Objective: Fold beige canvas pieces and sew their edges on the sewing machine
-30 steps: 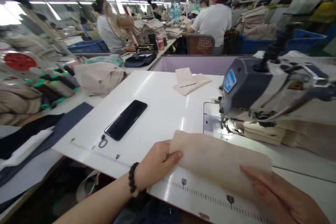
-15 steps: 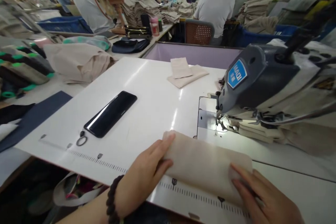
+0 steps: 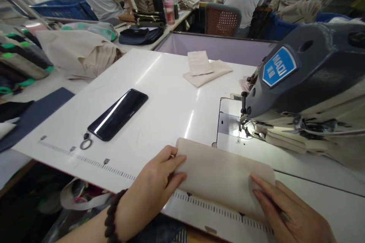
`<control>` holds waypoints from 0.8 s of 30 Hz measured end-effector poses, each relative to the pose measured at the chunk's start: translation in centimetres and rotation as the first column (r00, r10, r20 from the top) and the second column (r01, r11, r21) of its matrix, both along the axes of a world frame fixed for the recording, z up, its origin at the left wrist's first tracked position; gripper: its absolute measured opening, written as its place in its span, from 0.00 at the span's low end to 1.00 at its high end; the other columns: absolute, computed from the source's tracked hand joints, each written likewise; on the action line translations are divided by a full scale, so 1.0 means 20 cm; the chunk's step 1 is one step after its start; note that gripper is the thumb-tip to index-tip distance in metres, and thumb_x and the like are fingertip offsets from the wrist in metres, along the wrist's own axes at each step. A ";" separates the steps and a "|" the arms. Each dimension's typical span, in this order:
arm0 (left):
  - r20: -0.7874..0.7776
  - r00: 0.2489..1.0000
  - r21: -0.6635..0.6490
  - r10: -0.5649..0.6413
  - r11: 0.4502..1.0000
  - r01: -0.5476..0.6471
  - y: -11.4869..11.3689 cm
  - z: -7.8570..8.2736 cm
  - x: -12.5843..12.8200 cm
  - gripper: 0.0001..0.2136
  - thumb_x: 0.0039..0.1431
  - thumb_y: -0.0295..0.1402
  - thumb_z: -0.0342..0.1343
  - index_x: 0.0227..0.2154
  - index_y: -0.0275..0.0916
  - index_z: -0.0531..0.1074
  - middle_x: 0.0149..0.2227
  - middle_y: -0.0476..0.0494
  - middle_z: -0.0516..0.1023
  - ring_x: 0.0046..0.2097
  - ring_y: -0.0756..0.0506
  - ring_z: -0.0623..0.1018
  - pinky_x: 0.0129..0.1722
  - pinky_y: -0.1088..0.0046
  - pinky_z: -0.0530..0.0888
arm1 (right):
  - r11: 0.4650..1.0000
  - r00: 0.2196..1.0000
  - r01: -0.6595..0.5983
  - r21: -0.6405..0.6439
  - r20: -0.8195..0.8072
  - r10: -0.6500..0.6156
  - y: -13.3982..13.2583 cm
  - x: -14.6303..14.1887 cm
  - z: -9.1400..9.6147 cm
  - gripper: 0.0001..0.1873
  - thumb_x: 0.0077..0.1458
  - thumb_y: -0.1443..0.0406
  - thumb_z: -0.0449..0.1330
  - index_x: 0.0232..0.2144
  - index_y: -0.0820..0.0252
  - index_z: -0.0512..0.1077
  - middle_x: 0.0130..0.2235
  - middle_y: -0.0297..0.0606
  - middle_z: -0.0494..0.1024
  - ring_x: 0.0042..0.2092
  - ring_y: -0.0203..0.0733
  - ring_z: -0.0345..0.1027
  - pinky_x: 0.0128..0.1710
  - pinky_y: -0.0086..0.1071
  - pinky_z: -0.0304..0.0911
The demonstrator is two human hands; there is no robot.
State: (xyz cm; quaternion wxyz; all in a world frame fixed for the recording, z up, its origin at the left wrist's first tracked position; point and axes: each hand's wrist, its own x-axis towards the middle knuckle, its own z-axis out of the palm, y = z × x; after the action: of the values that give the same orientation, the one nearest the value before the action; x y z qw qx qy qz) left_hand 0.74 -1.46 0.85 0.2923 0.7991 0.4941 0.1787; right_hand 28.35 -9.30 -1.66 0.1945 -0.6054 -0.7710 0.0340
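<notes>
A folded beige fabric piece (image 3: 222,174) lies at the front edge of the white table, over its printed ruler. My left hand (image 3: 155,184), with a dark bead bracelet on the wrist, grips the fabric's left end between thumb and fingers. At the right end, my right hand (image 3: 291,209) pinches the fabric between thumb and fingertips. Just beyond the fabric stands a grey sewing machine (image 3: 308,72) with a blue label. Its lit needle area (image 3: 243,129) is above a metal plate. More beige cloth (image 3: 288,142) lies under the machine's arm.
A black phone (image 3: 118,115) with a ring strap lies left on the white table (image 3: 162,121). Two beige pieces (image 3: 203,66) rest at the back. Thread cones (image 3: 25,59) and a beige cloth heap (image 3: 82,53) sit at left. People in white shirts work beyond, near a brown chair (image 3: 222,21).
The view has tipped down and the machine looms larger. My left fingers have shifted slightly on the fabric's left end, with the index finger now more bent. Both hands still hold the fabric.
</notes>
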 end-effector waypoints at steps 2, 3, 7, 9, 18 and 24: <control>0.013 1.000 -0.007 0.008 1.000 -0.008 0.00 0.00 0.00 0.11 0.56 0.27 0.49 0.41 0.39 0.71 0.38 0.45 0.70 0.38 0.49 0.73 0.39 0.76 0.73 | 1.000 1.000 -0.010 0.006 0.016 0.010 0.00 0.00 0.00 0.16 0.57 0.60 0.51 0.45 0.58 0.71 0.41 0.39 0.77 0.40 0.42 0.73 0.34 0.25 0.70; 0.019 1.000 -0.011 0.012 1.000 -0.012 0.00 0.00 0.00 0.11 0.56 0.27 0.49 0.41 0.39 0.71 0.38 0.45 0.70 0.38 0.50 0.73 0.39 0.76 0.73 | 1.000 1.000 -0.016 0.011 0.025 0.015 0.00 0.00 0.00 0.16 0.57 0.60 0.51 0.45 0.59 0.71 0.41 0.40 0.77 0.40 0.42 0.73 0.34 0.26 0.70; 0.029 0.999 -0.025 0.032 0.999 -0.031 0.00 0.00 0.00 0.11 0.57 0.28 0.49 0.42 0.38 0.70 0.38 0.45 0.69 0.38 0.49 0.72 0.40 0.75 0.72 | 0.999 0.998 -0.024 0.022 0.056 0.023 0.00 0.01 -0.02 0.17 0.57 0.60 0.51 0.44 0.62 0.71 0.42 0.41 0.77 0.40 0.43 0.73 0.38 0.27 0.69; 0.021 0.999 -0.040 0.039 0.998 -0.038 0.01 0.00 0.00 0.11 0.57 0.28 0.49 0.41 0.37 0.70 0.38 0.45 0.69 0.37 0.49 0.72 0.39 0.75 0.72 | 1.000 0.998 -0.020 0.022 0.067 0.018 0.01 0.01 -0.03 0.17 0.57 0.60 0.51 0.45 0.62 0.71 0.42 0.41 0.77 0.40 0.43 0.73 0.38 0.27 0.70; -0.043 0.998 -0.071 0.041 0.996 -0.044 0.03 0.01 0.01 0.08 0.56 0.29 0.49 0.37 0.38 0.70 0.35 0.46 0.68 0.36 0.49 0.72 0.38 0.74 0.72 | 0.999 0.997 -0.033 0.009 0.066 0.032 0.02 0.02 -0.02 0.17 0.56 0.59 0.51 0.45 0.60 0.71 0.43 0.40 0.76 0.41 0.44 0.73 0.38 0.28 0.70; -0.047 0.999 -0.035 0.019 0.999 -0.021 0.03 0.00 0.01 0.10 0.57 0.31 0.47 0.40 0.38 0.70 0.36 0.46 0.68 0.35 0.49 0.72 0.37 0.75 0.72 | 1.000 1.000 0.008 -0.027 -0.025 -0.009 0.03 -0.02 0.00 0.16 0.57 0.61 0.51 0.45 0.59 0.71 0.40 0.40 0.77 0.40 0.41 0.73 0.36 0.26 0.70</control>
State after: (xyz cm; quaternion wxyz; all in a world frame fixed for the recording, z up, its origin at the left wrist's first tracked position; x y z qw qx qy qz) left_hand 0.87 -0.85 0.75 0.2929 0.7929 0.5117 0.1542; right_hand 28.03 -8.65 -1.60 0.1962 -0.6108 -0.7654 0.0510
